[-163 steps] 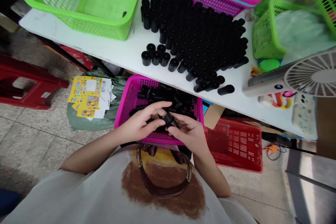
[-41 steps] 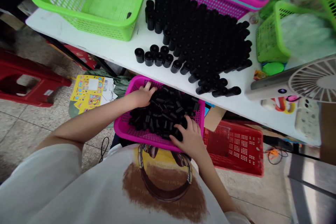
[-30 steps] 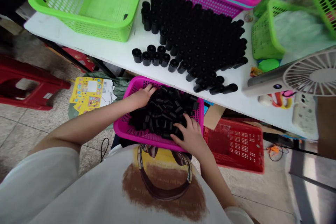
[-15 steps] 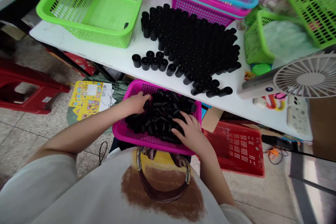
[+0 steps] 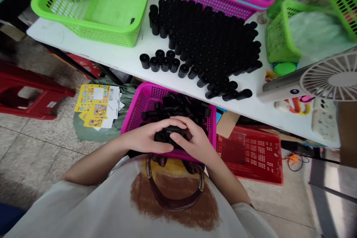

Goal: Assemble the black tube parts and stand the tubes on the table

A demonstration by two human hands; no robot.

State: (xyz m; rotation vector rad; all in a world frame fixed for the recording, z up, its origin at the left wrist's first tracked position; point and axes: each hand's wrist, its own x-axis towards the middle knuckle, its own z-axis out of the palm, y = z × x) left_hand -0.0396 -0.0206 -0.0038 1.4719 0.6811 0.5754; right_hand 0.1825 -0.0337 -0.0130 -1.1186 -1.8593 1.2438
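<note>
Over the front of a magenta basket (image 5: 134, 109), my left hand (image 5: 145, 137) and my right hand (image 5: 196, 139) are brought together. Between them they clasp a few short black plastic cylinders (image 5: 175, 130), partly covered by the fingers. My left fingers and thumb curve round them from the left, and my right fingers and thumb close in from the right. A loose heap of black cylinders (image 5: 178, 106) lies in the basket behind my hands. On the white table many similar black cylinders (image 5: 206, 41) stand packed upright, with a few tipped over at the near right.
A green basket (image 5: 111, 35) is at the table's left, and stacked baskets (image 5: 228, 2) stand at the back. A fan (image 5: 290, 81) lies at the right. Below are a red crate (image 5: 259, 156), a red stool (image 5: 36, 93) and yellow printed cards (image 5: 95, 104).
My hands have moved from the basket's two sides to its front middle and now hold black cylinders between them. The view has shifted slightly.
</note>
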